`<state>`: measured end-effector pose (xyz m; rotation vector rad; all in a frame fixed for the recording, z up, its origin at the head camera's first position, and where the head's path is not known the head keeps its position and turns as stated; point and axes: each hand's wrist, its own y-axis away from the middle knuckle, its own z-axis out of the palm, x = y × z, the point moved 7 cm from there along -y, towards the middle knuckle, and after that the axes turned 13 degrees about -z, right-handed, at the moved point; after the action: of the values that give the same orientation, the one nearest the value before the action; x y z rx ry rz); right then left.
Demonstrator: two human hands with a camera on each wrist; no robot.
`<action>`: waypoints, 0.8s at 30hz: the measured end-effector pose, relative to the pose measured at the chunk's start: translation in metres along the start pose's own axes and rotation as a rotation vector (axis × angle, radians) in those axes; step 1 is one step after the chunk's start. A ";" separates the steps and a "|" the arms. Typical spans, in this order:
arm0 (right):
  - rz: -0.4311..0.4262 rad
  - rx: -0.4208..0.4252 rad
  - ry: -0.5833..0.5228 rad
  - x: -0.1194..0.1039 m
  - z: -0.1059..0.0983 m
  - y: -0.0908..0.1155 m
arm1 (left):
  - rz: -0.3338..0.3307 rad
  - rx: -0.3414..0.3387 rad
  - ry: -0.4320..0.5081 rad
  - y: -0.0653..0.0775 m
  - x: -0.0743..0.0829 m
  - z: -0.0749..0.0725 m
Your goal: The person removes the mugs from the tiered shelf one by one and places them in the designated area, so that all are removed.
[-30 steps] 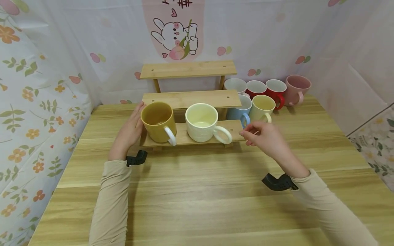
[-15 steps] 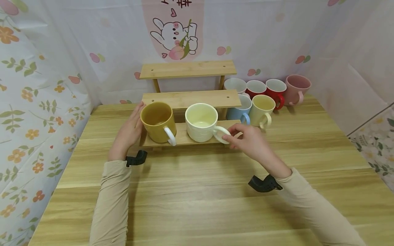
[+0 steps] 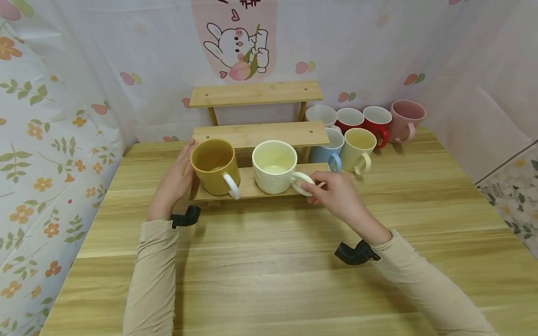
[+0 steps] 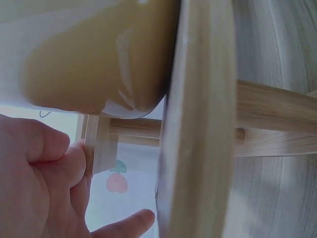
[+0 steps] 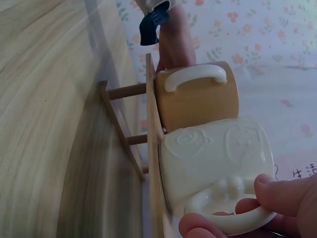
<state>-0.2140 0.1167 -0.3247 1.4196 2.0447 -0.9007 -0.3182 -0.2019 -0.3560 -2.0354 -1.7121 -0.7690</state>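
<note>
A cream mug with a raised pattern stands upright on the lowest tier of a wooden three-tier rack. My right hand pinches its ring-shaped handle between thumb and fingers. To its left on the same tier stands a mustard mug with a white handle turned to the front. My left hand lies at the rack's left end beside the mustard mug. In the left wrist view its fingers touch the end of the middle tier, and one finger reaches out straight.
Right of the rack on the wooden table stand a blue mug, a pale yellow mug, red mugs, a pink mug and a whitish mug. A patterned cloth hangs behind.
My right hand has moved left from beside the rack to the cream mug's handle and taken hold of it. The left hand and both mugs look unmoved.
</note>
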 end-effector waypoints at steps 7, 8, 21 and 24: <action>-0.034 0.077 0.003 0.003 -0.003 0.003 | -0.011 0.003 -0.011 0.000 0.000 -0.001; -0.031 0.081 0.000 0.004 -0.004 0.003 | -0.010 0.002 -0.010 0.001 0.001 -0.001; -0.002 0.114 0.032 0.009 -0.017 0.019 | -0.013 0.001 -0.004 0.001 0.001 -0.001; 0.017 0.119 0.017 0.013 -0.021 0.025 | -0.011 -0.003 0.000 0.000 0.001 0.000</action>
<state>-0.1957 0.1460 -0.3256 1.5092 2.0173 -1.0212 -0.3178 -0.2018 -0.3553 -2.0299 -1.7241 -0.7748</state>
